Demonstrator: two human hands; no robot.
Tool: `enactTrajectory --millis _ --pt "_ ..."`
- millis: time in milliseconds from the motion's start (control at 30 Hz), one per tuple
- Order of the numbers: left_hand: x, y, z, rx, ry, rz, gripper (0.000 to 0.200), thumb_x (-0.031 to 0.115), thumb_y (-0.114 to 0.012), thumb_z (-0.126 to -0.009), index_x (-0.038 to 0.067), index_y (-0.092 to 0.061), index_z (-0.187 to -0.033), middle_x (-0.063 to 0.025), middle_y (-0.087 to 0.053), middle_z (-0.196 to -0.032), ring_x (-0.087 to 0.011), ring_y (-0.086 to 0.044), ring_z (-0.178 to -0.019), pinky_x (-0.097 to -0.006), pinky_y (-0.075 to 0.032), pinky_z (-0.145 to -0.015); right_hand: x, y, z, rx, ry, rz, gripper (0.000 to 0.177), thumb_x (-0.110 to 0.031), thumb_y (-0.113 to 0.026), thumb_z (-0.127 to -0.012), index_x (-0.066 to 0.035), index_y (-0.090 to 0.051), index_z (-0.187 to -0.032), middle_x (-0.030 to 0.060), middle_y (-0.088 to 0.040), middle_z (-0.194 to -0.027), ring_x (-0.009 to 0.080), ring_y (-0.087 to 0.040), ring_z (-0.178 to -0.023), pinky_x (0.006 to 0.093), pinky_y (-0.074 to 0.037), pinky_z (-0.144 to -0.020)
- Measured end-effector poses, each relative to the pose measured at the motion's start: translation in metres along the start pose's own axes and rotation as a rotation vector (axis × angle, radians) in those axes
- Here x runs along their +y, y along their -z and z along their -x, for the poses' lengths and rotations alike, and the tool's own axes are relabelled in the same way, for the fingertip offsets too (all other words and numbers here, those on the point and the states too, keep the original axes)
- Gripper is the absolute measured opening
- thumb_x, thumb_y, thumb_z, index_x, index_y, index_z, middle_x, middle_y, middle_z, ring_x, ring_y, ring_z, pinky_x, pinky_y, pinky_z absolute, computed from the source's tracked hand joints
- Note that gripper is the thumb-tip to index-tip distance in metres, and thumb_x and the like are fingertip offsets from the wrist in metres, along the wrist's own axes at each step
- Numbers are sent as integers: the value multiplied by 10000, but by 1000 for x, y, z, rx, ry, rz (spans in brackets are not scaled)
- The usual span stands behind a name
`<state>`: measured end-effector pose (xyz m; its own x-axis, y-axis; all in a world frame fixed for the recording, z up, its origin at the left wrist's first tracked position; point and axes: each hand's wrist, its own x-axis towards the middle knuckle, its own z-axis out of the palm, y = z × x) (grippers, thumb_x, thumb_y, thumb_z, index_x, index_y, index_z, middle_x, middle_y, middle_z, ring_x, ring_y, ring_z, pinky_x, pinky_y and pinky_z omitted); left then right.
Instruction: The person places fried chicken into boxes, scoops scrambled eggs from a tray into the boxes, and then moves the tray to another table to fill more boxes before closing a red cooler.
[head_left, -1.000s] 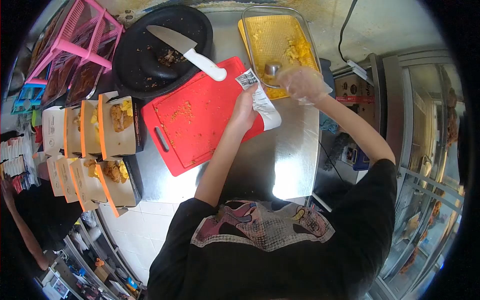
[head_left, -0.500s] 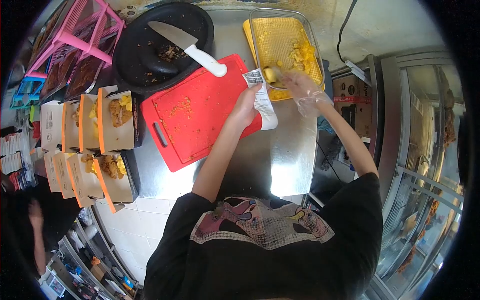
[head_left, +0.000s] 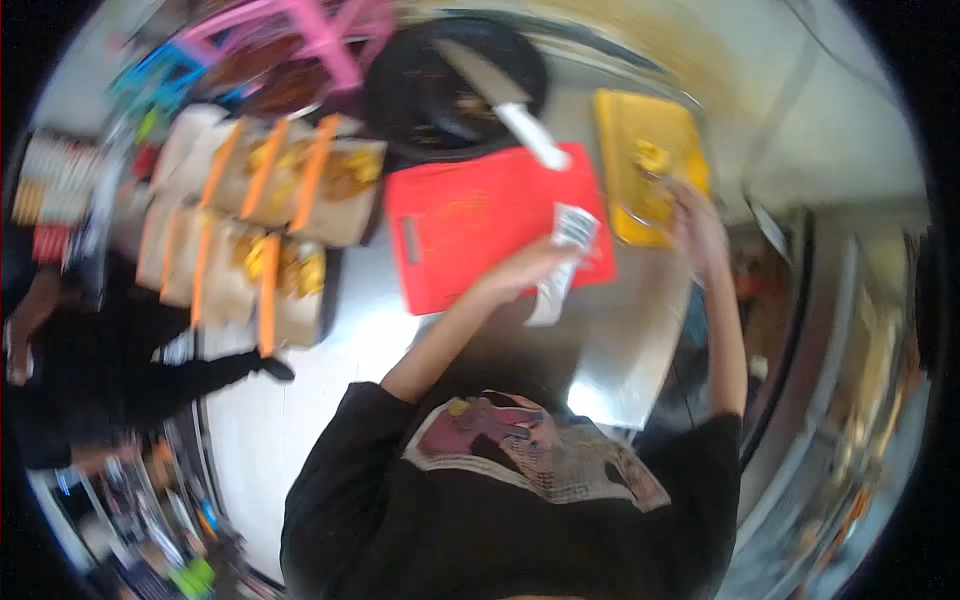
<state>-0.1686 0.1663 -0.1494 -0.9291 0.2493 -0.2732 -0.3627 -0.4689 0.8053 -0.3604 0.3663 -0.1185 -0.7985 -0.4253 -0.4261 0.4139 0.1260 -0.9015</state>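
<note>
My left hand is closed on a printed paper slip, held over the right end of a red cutting board. Wearing a clear plastic glove, my right hand is at the wire basket on the yellow tray. Its fingers are closed around what looks like a spoon, blurred by motion. Yellow scrambled egg lies by the spoon end. A knife with a white handle rests across the black pan and the board.
Several open food boxes with orange edges, some holding fried chicken and egg, stand at left. Behind the board is a black round pan. A pink rack stands at the back left. Another person in dark clothing is at left.
The camera view has turned, so the table's contents appear farther right. My right hand has drawn toward the basket's near right side. Another person has come further into view at left.
</note>
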Motion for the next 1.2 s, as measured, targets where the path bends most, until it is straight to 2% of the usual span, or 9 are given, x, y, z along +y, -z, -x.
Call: enactTrajectory --millis 300,367,433,667,867,933,967,1033,1200 --pt "60 25 212 -235 57 -399 419 288 -277 -943 12 -392 -1237 -136 -564 -1068 -171 -580 -871 -315 -431 -820 -78 -209 59 -352 123 -54 172 -230 -520 -873 -68 -524 -928 -75 -350 -542 31 -330 -449 180 -268 -411" --pt "78 36 263 -181 73 -509 394 256 -274 -947 9 -429 -1212 -110 -576 -1015 -140 -560 -759 -282 -457 -713 -84 -273 69 -381 119 -127 160 -226 -507 -881 -73 -517 -924 -77 -321 -535 26 -302 -438 174 -259 -409" --pt "87 46 310 -68 -3 -493 379 253 -279 -942 8 -454 -1174 -97 -586 -965 -139 -550 -729 -270 -459 -683 -91 -330 69 -753 -30 -52 178 -216 -505 -877 -44 -512 -927 -76 -305 -549 30 -276 -442 175 -250 -402" --pt "97 133 466 351 -182 -404 319 226 -322 -942 4 -530 -1038 -49 -577 -846 -111 -526 -663 -246 -449 -626 -58 -552 35 -973 -136 137 217 -203 -510 -870 -35 -562 -996 -71 -359 -591 30 -319 -487 178 -276 -423" --pt "101 185 559 597 -209 -216 321 184 -319 -942 -54 -507 -1045 -112 -569 -997 -93 -494 -718 -231 -408 -680 2 -703 -68 -768 -47 368 177 -204 -586 -795 -61 -566 -900 -38 -435 -596 84 -376 -507 236 -312 -450" --pt "93 198 572 617 -233 -206 336 196 -326 -943 -50 -480 -1114 -91 -564 -987 -94 -476 -734 -231 -402 -696 14 -733 -87 -796 595 968 237 -163 -556 -802 -74 -538 -1021 37 -560 -745 122 -544 -651 248 -430 -539" --pt "91 203 575 607 -239 -198 336 196 -326 -943 -50 -480 -1114 -91 -564 -987 -94 -476 -734 -231 -402 -696 16 -741 -84 -790 592 981 237 -163 -556 -802 -74 -538 -1021 37 -560 -745 122 -544 -651 248 -430 -539" --pt "89 209 578 620 -215 -158 354 212 -323 -946 -40 -467 -1148 -80 -563 -990 -97 -465 -746 -229 -397 -705 10 -758 -48 -538 1090 1722 326 -115 -545 -755 -53 -482 -1069 133 -604 -890 250 -610 -794 368 -482 -638" --pt "84 215 574 581 -276 -231 287 160 -323 -943 26 -496 -1129 -65 -571 -1053 -116 -493 -667 -244 -435 -665 15 -762 -57 -524 1018 1835 374 -106 -521 -745 -76 -415 -1103 175 -595 -937 333 -593 -863 437 -471 -708"
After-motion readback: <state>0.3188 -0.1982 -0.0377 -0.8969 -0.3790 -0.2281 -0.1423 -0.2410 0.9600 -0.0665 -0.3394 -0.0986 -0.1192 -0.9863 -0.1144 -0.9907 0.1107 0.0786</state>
